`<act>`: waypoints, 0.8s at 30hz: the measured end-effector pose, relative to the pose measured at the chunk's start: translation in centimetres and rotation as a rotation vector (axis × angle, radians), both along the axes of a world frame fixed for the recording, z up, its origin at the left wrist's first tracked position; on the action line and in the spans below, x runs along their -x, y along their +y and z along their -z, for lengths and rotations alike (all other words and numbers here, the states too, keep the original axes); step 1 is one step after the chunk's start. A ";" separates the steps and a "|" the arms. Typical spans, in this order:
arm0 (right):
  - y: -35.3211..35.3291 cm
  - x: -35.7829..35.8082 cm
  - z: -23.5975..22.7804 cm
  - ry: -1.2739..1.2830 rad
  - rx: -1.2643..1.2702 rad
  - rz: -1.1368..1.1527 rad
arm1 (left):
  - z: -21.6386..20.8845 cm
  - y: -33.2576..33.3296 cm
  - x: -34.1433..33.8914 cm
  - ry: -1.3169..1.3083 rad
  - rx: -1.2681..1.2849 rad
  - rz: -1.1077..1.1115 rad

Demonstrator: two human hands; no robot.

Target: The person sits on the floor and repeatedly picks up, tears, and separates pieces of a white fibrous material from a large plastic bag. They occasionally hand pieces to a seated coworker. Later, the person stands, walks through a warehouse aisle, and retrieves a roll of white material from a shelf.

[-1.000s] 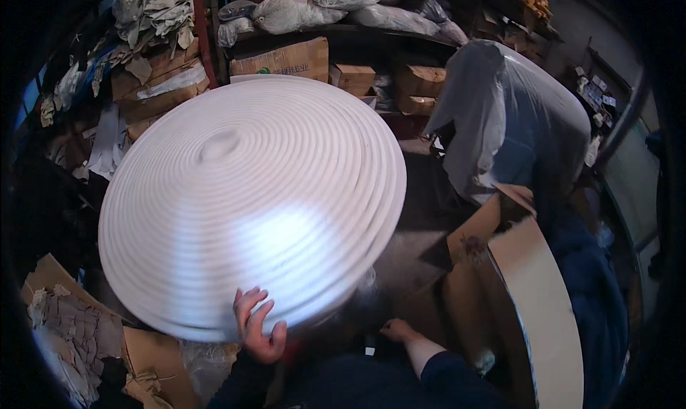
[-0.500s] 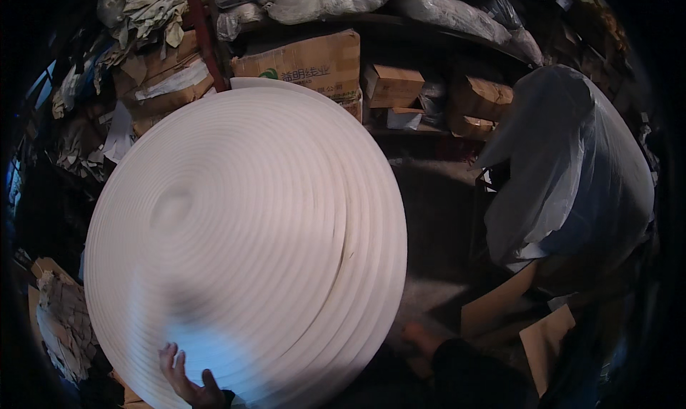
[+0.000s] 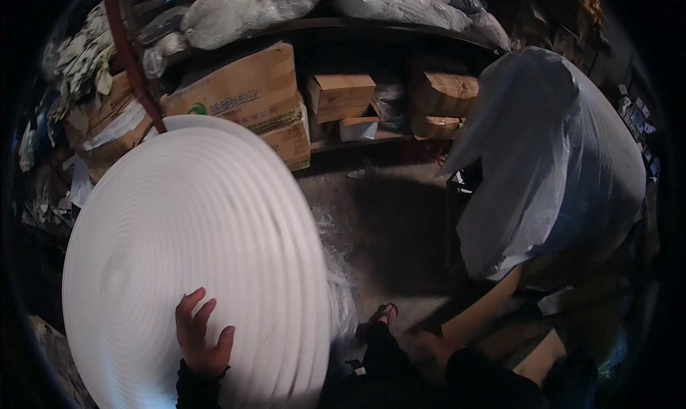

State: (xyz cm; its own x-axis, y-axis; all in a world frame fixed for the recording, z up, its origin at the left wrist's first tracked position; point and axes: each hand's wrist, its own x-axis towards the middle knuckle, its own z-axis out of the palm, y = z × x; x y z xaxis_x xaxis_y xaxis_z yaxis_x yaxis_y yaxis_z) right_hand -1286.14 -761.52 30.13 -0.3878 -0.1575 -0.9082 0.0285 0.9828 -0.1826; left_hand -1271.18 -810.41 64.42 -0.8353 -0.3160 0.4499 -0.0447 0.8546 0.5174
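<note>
A big white roll of coiled sheet material [image 3: 236, 223], perhaps foam, fills the left side with its ringed flat end up. My left hand [image 3: 204, 341] is over its near part, fingers spread and curved; whether it touches the surface I cannot tell. Low at the right, my right hand [image 3: 432, 348] is smeared by motion beside a brown cardboard flap [image 3: 482, 309], and its fingers cannot be made out.
Cardboard boxes [image 3: 236, 87] and plastic-wrapped bundles [image 3: 400, 8] fill the shelves behind. At right stands a tall plastic-covered thing [image 3: 557, 159]. Crumpled clear plastic [image 3: 339, 287] lies beside the roll. My sandalled foot [image 3: 387, 313] is on the dark floor.
The view has shifted, so the roll sits further left and lower, with more floor showing. My left hand has come up further over the roll. My right hand remains low at the right.
</note>
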 end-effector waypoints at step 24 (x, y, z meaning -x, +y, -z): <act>10.4 42.6 3.9 0.258 0.117 0.851 | 8.7 10.3 66.2 -0.295 -0.052 0.284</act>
